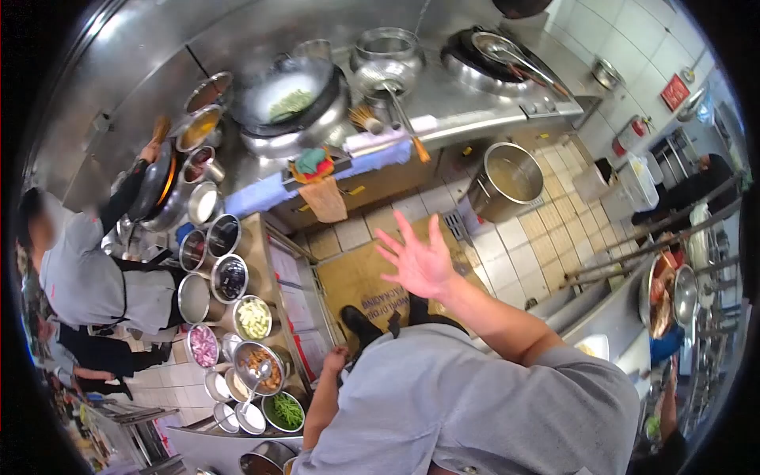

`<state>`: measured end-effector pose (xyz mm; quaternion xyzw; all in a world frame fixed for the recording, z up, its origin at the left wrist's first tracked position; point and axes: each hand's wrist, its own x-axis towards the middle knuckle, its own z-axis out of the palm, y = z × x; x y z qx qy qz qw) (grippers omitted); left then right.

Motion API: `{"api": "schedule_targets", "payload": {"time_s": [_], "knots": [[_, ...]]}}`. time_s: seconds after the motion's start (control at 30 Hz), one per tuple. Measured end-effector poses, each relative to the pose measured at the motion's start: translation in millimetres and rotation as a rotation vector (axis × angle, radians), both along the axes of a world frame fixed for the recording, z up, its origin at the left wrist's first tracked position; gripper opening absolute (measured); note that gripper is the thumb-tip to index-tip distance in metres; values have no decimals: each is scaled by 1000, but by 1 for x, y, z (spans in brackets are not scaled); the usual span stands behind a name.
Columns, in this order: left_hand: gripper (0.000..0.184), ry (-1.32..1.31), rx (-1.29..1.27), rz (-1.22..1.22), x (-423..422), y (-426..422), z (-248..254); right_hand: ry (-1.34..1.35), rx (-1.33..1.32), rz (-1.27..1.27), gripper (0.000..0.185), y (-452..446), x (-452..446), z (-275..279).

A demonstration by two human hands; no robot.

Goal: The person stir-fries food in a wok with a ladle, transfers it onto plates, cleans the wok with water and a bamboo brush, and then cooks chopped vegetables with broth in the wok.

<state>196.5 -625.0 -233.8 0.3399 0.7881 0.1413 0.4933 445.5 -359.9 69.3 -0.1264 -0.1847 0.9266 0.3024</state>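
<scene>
My right hand (422,261) is stretched out over the floor mat, palm up with fingers spread, holding nothing. Down by my left hip, my left hand (336,359) is curled closed beside the edge of the ingredient counter; whatever it may hold is hidden. Closest to that hand on the counter are a bowl of brown pieces (274,375) with a ladle in it, a bowl of pale green chopped vegetable (253,318) and a bowl of green strips (284,411). Ahead, a steaming wok (265,83) contains some pale green food.
A large stockpot of liquid (513,176) stands on the tiles at front right. Along the stove are a perforated pot (386,59) and a second wok station (503,67). A co-worker (119,261) works at another wok on the left. Shelving and trays line the right side.
</scene>
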Motion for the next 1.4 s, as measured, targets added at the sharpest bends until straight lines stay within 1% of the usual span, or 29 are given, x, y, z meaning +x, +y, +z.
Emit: {"api": "schedule_targets", "payload": {"time_s": [0.03, 0.1, 0.13, 0.2, 0.3, 0.43, 0.53, 0.6, 0.67, 0.73, 0.83, 0.9, 0.93, 1.0, 1.03, 1.07, 1.13, 1.17, 1.2, 1.23, 1.27, 1.3, 1.33, 1.37, 1.4], "knots": [[24, -4, 4, 34, 7, 5, 19, 122, -20, 6, 84, 0, -2, 22], [22, 64, 46, -19, 7, 3, 15, 300, 13, 25, 83, -2, 0, 60], [22, 53, 46, -30, 6, 1, 14, 290, 14, 14, 83, -3, 1, 77], [22, 25, 61, -20, 5, -3, 14, 445, 30, 3, 84, -4, 6, 105], [23, 55, 53, -30, -1, -12, -3, 479, 118, -6, 85, -3, 14, 129], [22, 38, -25, 17, -3, -13, -1, 515, 167, -3, 85, -1, 20, 140], [21, 38, -30, 42, -1, -12, 1, 535, 195, -3, 84, -2, 22, 143], [21, 47, -27, 37, 5, -5, 17, 533, 216, 3, 83, -3, 22, 144], [21, 56, -24, 25, 5, -6, 13, 539, 208, 7, 83, -4, 23, 144], [21, -3, -5, 41, 3, -4, 10, 545, 203, 11, 83, -5, 25, 144], [21, 21, 10, 27, 3, -4, 14, 544, 216, 11, 83, -4, 25, 139], [20, 10, -7, 60, 7, -1, 26, 458, 565, 170, 89, 5, 24, 118], [20, -5, -26, 94, 8, 1, 30, 206, 725, 226, 81, 11, 25, 111], [20, 36, -5, 53, 4, 0, 23, -157, 1025, 344, 69, 12, 15, 81], [19, 69, 8, 13, 4, 0, 20, -445, 1295, 319, 67, 10, 9, 60], [20, -32, -39, 105, 8, 4, 34, -745, 1551, 281, 64, 5, 4, 37], [20, 14, -41, 83, 12, 7, 44, -1285, 1743, 659, 62, -9, 2, -5], [21, 53, -49, 60, 12, 9, 49, -1174, 1662, 676, 60, -14, 4, -53], [22, 91, -9, 0, 8, 7, 38, -1064, 1584, 689, 59, -17, 8, -106], [22, 98, -2, 3, 8, 7, 39, -1008, 1370, 775, 58, -25, 12, -142], [22, 76, -8, 13, 10, 8, 41, -936, 1360, 708, 55, -36, 22, -169], [22, 54, -15, 25, 10, 8, 44, -997, 1280, 750, 50, -46, 36, -227], [22, 22, -26, 4, 2, 3, 20, -1045, 1431, 769, 47, -57, 52, -267], [22, 33, -18, 13, 0, -1, 19, -1030, 1486, 941, 47, -57, 67, -290], [22, -28, -22, 38, 0, -2, 18, -1359, 1065, 892, 46, -59, 78, -283]]}}
